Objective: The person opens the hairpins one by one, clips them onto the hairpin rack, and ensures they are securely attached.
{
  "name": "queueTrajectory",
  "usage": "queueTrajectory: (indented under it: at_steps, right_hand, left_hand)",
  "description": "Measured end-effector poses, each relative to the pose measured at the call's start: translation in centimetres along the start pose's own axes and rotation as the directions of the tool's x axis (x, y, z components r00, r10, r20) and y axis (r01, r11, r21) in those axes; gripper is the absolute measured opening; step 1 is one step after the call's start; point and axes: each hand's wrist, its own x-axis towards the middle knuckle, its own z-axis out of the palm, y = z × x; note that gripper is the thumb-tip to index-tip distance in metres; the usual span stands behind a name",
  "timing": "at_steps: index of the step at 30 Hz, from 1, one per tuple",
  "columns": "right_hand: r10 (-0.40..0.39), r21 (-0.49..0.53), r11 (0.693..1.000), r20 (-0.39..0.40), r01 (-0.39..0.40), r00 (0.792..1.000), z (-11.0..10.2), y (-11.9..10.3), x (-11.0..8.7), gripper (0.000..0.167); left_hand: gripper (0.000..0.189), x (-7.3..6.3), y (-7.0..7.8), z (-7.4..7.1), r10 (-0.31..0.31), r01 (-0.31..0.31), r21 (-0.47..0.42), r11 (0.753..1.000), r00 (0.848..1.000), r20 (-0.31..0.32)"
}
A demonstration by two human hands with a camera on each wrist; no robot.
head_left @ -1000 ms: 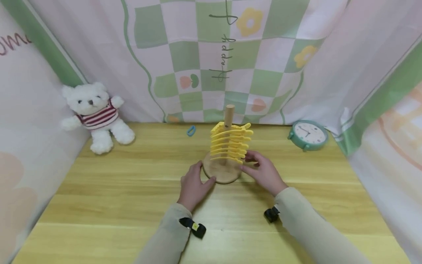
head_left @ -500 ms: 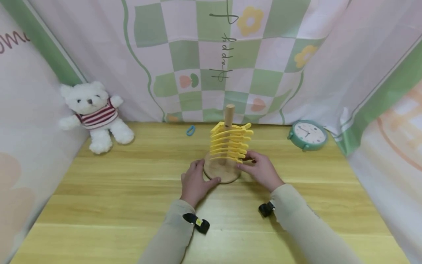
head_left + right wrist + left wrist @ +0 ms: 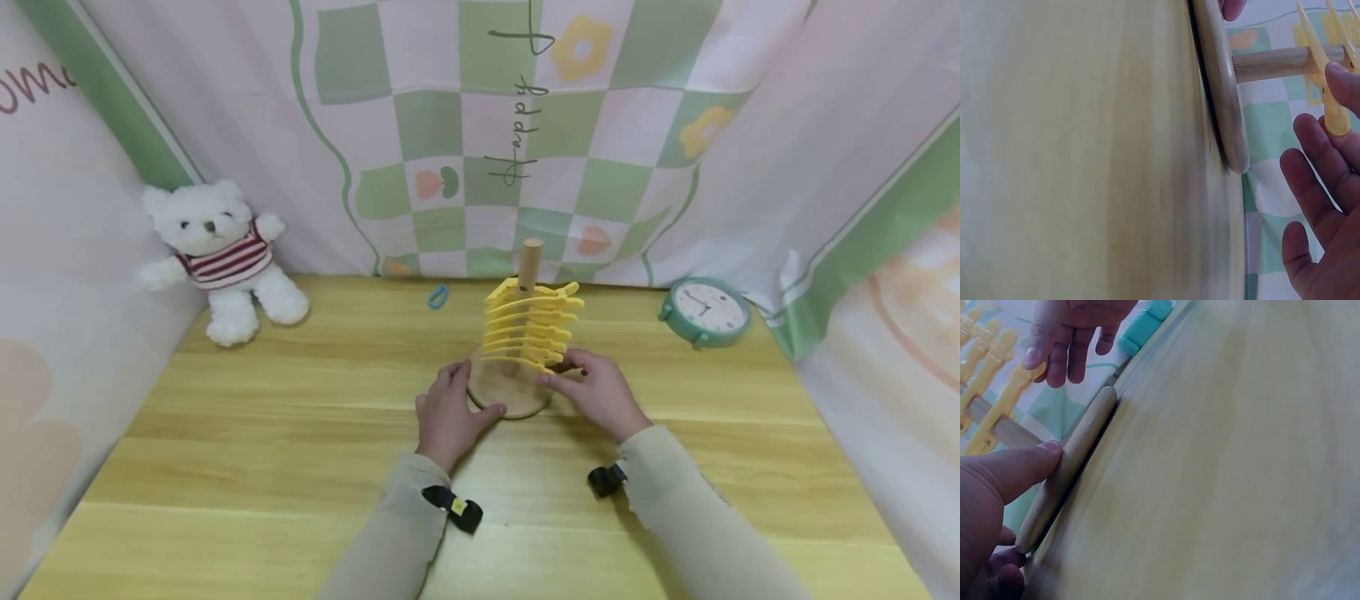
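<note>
In the head view a wooden stand has an upright post [image 3: 531, 262] and a round wooden base [image 3: 504, 392]. Several curved yellow plastic pieces [image 3: 534, 317] with knobbed ends are stacked, spaced apart, up the post. The left hand [image 3: 452, 414] grips the base's near left edge; in the left wrist view its thumb [image 3: 1029, 467] presses the top of the base. At the stand's right, the right hand [image 3: 597, 390] pinches the knobbed end of the lowest yellow piece [image 3: 1334, 115] between thumb and index finger, while its other fingers are spread apart.
A small blue ring-like clip [image 3: 438, 297] lies behind the stand on the wooden table [image 3: 300, 467]. At the back left sits a white teddy bear [image 3: 225, 267] in a striped shirt. A green clock [image 3: 705, 311] lies at the back right, before a patterned curtain [image 3: 427, 125].
The right thumb has moved left onto the lowest yellow piece, whose right end now dips slightly. The left thumb has slid a little further over the base's edge. The view has shifted slightly.
</note>
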Motion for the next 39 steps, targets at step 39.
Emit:
queueTrajectory:
  at_steps: [39]
  right_hand:
    - [0.020,-0.015,1.000,-0.054,-0.021,0.998,-1.6,0.9,-1.8,0.036]
  left_hand:
    - [0.090,-0.1,0.0,-0.1,0.005,-0.005,0.008,1.000,1.000,0.008]
